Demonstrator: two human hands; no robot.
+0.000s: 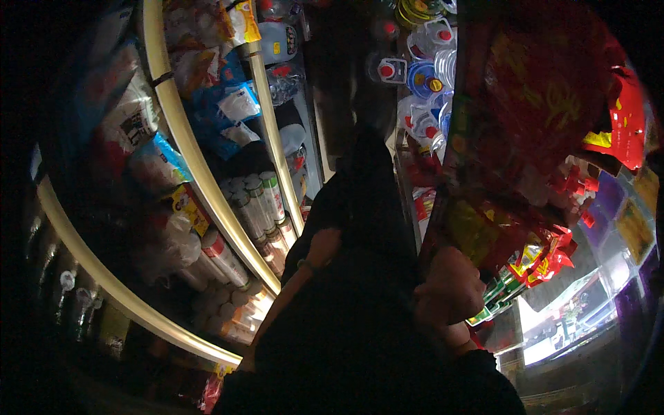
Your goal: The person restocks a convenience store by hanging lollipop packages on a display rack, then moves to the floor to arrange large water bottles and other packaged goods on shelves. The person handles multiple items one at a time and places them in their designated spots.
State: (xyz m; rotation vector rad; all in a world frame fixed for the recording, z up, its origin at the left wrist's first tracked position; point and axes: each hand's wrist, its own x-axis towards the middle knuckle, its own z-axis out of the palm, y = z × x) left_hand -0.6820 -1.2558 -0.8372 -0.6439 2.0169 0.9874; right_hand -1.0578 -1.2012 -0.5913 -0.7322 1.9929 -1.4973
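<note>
My left hand rests against the dark clothing at the middle of the view, a band around its wrist; its fingers are hidden or too dark to make out. My right hand is at the right of my body with its fingers curled, beside a stack of green packs and shiny red and yellow packets. Whether it holds anything does not show. Left of my body, clear cylindrical containers stand in rows behind a pale shelf edge.
Further pale shelf edges curve down the left, with bagged goods between them. Large clear bottles with red caps stand ahead. A big red bag fills the upper right. A bright opening lies at lower right.
</note>
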